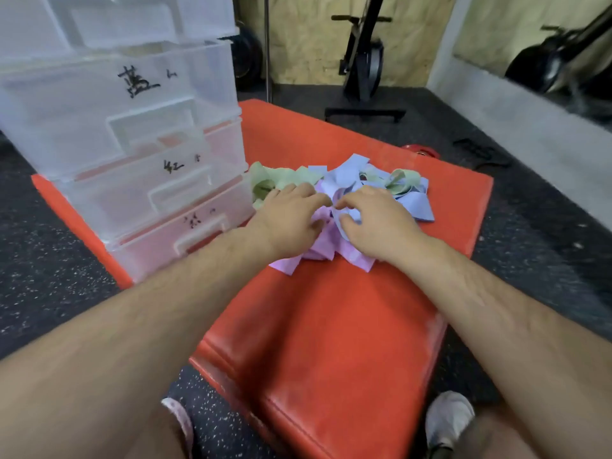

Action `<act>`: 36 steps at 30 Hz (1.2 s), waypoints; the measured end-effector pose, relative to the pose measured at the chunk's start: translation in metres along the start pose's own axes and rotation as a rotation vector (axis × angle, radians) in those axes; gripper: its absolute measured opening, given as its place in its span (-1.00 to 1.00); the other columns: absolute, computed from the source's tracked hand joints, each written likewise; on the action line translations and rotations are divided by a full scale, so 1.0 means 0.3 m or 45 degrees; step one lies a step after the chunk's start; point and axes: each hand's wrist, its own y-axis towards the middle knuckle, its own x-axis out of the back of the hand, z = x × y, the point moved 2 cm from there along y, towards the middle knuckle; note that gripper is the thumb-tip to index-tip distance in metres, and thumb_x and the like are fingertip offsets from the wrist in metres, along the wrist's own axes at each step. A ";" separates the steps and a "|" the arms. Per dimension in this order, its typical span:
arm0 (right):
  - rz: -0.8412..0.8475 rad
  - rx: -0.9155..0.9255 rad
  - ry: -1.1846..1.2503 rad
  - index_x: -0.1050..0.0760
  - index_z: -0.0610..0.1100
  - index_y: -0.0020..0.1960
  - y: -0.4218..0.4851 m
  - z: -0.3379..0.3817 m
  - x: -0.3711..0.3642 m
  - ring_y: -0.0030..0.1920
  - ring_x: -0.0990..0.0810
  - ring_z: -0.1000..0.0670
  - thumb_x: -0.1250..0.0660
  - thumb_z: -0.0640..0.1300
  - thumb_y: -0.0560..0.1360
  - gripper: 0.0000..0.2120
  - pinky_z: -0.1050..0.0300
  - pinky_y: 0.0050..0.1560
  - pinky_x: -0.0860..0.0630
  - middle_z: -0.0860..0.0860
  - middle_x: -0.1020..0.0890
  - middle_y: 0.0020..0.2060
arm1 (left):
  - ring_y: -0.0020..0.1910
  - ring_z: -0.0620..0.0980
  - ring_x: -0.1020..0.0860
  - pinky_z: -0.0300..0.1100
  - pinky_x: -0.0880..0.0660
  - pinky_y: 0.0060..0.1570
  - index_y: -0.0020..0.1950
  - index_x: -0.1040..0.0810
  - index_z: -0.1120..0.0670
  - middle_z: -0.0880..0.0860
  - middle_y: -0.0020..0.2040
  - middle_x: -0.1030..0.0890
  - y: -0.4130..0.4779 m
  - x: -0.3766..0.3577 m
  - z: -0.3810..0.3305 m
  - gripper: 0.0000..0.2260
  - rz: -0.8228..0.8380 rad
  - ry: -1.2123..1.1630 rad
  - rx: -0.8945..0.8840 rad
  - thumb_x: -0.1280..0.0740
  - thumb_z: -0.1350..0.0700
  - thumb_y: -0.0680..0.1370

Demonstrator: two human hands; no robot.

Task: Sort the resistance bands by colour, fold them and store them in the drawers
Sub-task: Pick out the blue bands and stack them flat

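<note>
Left forearm and right forearm are bare; a pink-trimmed pale shoe and a grey shoe flank the bench's near end.

**Support Surface: Red Pad and Load**

1. Support. A red padded block rests on a dark speckled floor. Its top face is flat, and its near corner shows whitish scuffing.

2. Item A. A clear plastic drawer unit stands upright on the far left part of the pad. Its stacked drawers carry handwritten black labels on their fronts.

3. Item B. A loose, tangled pile of bands lies on the far middle of the pad, just beside the unit's lower drawers.
   - Green bands: left side, nearest the unit.
   - Blue bands: far and right side.
   - Purple bands: near edge, spread flat on the pad.
</note>
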 end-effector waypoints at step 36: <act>-0.536 0.175 1.006 -0.51 0.00 0.06 -0.055 -0.093 0.358 -0.09 -0.56 0.22 -0.38 -0.33 0.50 -0.73 0.25 -0.08 -0.50 0.17 -0.58 -0.09 | -0.05 -0.06 -0.61 -0.10 -0.54 0.00 0.03 -0.61 0.06 0.08 -0.04 -0.69 0.101 0.214 -0.255 -0.84 -0.361 -1.572 0.050 -0.46 0.04 0.50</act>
